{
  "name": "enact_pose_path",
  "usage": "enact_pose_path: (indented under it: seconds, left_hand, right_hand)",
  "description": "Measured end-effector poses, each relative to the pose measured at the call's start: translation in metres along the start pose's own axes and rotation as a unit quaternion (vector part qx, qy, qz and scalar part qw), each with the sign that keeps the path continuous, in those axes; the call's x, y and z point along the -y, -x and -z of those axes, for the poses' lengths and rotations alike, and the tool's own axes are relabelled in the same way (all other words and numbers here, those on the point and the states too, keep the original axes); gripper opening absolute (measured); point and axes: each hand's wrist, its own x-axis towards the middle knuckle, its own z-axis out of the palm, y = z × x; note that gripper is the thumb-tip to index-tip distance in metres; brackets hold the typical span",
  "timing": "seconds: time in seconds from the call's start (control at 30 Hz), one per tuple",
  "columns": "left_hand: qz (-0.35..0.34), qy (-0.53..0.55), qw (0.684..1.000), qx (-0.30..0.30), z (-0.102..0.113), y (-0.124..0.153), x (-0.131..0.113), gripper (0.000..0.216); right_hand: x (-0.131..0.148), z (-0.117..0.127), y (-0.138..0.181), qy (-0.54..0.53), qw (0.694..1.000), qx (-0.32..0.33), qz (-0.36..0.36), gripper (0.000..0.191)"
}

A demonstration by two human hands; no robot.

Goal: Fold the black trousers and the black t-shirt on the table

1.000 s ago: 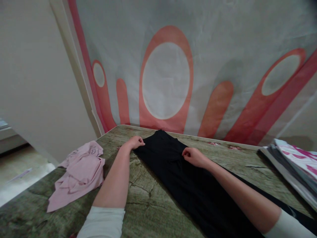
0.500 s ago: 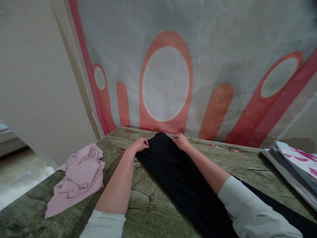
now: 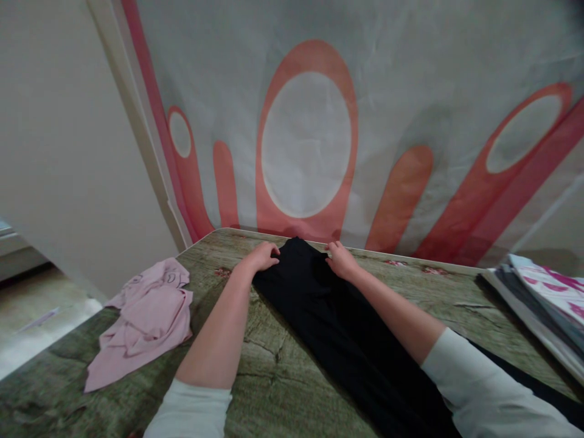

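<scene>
Black trousers (image 3: 314,310) lie lengthwise on the table, running from its far edge down to the lower right. At the far end, my left hand (image 3: 260,258) is on the left edge of the cloth, thumb and fingers closed about it with a small gap showing between their tips. On the opposite edge, my right hand (image 3: 341,261) has its fingers curled at the fabric, which rises slightly towards them. My right forearm and sleeve hide part of the trousers.
A crumpled pink garment (image 3: 148,316) lies on the left of the wood-patterned tabletop (image 3: 269,377). To the right is a stack of folded clothes (image 3: 542,304). Behind the far edge stands a wall covering (image 3: 305,146) with orange shapes; a pale panel (image 3: 86,140) rises at left.
Both hands have shifted slightly; the right has moved a little to the right, and the left thumb and fingers have parted somewhat. The view has tilted slightly down.
</scene>
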Motion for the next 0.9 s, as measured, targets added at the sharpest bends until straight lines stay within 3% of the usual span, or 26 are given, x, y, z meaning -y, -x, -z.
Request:
enact_pose_path:
  seconds: [0.1, 0.17, 0.27, 0.33, 0.47, 0.63, 0.73, 0.9]
  left_hand:
    - [-0.042, -0.007, 0.999, 0.019, 0.004, 0.001, -0.031, 0.022]
    - [-0.075, -0.006, 0.995, 0.064, -0.001, 0.003, -0.056, 0.019]
    - [-0.09, 0.002, 0.986, 0.143, -0.021, 0.011, -0.089, 0.023]
    - [-0.073, 0.001, 0.984, 0.163, -0.039, 0.018, -0.103, 0.035]
    - [-0.028, -0.025, 0.987, 0.156, -0.071, 0.027, -0.11, 0.056]
    - [-0.017, -0.058, 0.987, 0.147, -0.087, 0.01, -0.111, 0.059]
    - [-0.01, -0.065, 0.988, 0.139, -0.091, -0.009, -0.117, 0.06]
    - [-0.003, -0.068, 0.99, 0.125, -0.095, -0.029, -0.118, 0.06]
  right_hand:
    - [0.007, 0.015, 0.029, -0.012, 0.998, 0.027, 0.058, 0.02]
    - [0.008, 0.025, 0.054, -0.021, 0.994, 0.049, 0.099, 0.02]
    - [-0.004, 0.039, 0.094, -0.03, 0.987, 0.085, 0.131, 0.028]
    - [-0.022, 0.048, 0.12, -0.028, 0.987, 0.105, 0.12, 0.034]
    - [-0.063, 0.068, 0.172, 0.007, 0.987, 0.132, 0.088, 0.044]
    - [-0.089, 0.09, 0.217, 0.043, 0.982, 0.167, 0.076, 0.053]
    - [-0.094, 0.096, 0.222, 0.046, 0.983, 0.165, 0.071, 0.053]
    - [-0.107, 0.094, 0.204, 0.053, 0.985, 0.155, 0.061, 0.054]
